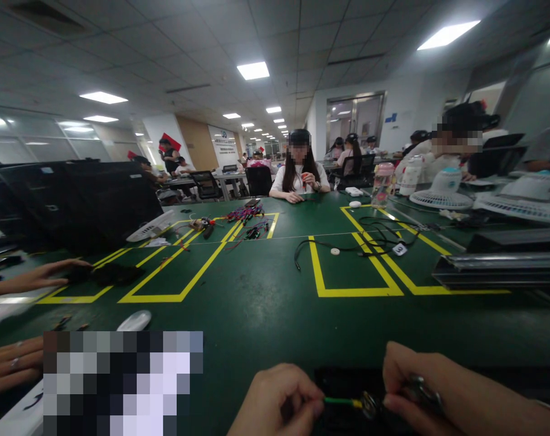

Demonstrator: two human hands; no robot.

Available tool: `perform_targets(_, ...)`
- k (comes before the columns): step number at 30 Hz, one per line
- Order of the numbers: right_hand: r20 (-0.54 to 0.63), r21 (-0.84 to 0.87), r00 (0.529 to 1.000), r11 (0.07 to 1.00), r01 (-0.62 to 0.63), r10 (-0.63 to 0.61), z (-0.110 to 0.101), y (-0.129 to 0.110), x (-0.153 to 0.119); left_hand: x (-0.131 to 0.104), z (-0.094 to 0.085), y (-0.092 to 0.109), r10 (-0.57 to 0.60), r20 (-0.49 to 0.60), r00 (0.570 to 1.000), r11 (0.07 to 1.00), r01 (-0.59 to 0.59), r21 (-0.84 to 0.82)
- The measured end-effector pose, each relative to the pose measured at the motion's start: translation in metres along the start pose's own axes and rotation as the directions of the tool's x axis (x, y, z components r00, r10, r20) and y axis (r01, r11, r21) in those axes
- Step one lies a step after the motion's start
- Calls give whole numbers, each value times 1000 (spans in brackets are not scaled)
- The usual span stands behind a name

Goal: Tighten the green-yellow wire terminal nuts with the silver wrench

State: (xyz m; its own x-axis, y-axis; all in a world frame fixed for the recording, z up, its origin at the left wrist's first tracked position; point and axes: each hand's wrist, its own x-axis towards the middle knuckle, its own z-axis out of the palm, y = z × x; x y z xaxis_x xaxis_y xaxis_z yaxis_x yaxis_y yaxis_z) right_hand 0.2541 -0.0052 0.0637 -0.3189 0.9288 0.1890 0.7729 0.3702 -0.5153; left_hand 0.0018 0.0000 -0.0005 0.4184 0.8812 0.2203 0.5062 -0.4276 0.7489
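Observation:
At the near edge of the table, my left hand [281, 396] is closed in a pinch on one end of a green wire [342, 401]. The wire runs right to a yellow section and meets a small, shiny round metal piece [369, 404]. My right hand [420, 387] is closed beside that piece, with a shiny metal object [424, 390] partly showing between its fingers. Its kind is hidden by the fingers and blur. Beneath both hands lies a dark, flat surface.
Another person's hands [34, 278] rest at the left near dark material. Across the green table [256, 327] sits a co-worker [299, 172]. Bundled wires [245, 212], a black cable [320, 242], metal profiles [497, 269] and fans [442, 191] lie around.

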Motion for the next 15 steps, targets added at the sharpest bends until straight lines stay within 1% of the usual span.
perform_targets(1, -26, -4, 1000, 1000, -3, 3, 0, -3, 3, 0, 0, 0, -6, 2, 1000, 1000, 6, -4)
perform_targets(3, -38, -5, 999, 1000, 3, -3, 0, -8, 8, 1, -1, 0, -17, 6, 1000, 1000, 18, -6)
perform_targets(5, -23, -2, 1000, 1000, 8, -8, 0, -8, 11, 1, -1, 0, -19, 10, 1000, 1000, 19, -5)
perform_targets(7, 4, 1, 1000, 1000, 6, -6, 0, -2, 9, 0, -2, 1, -14, 11, 1000, 1000, 14, -5)
perform_targets(10, 108, 6, 994, 1000, 3, -4, -3, 12, 3, 0, -1, 1, 0, 6, 1000, 1000, 0, -3)
perform_targets(13, 244, 17, 970, 1000, -5, 1, -9, 24, -1, 0, -1, 0, 5, 3, 1000, 1000, -5, 6)
perform_targets(15, 257, 37, 966, 999, -12, 2, -13, 26, -2, 0, -1, -1, 11, 10, 1000, 1000, -12, 11)
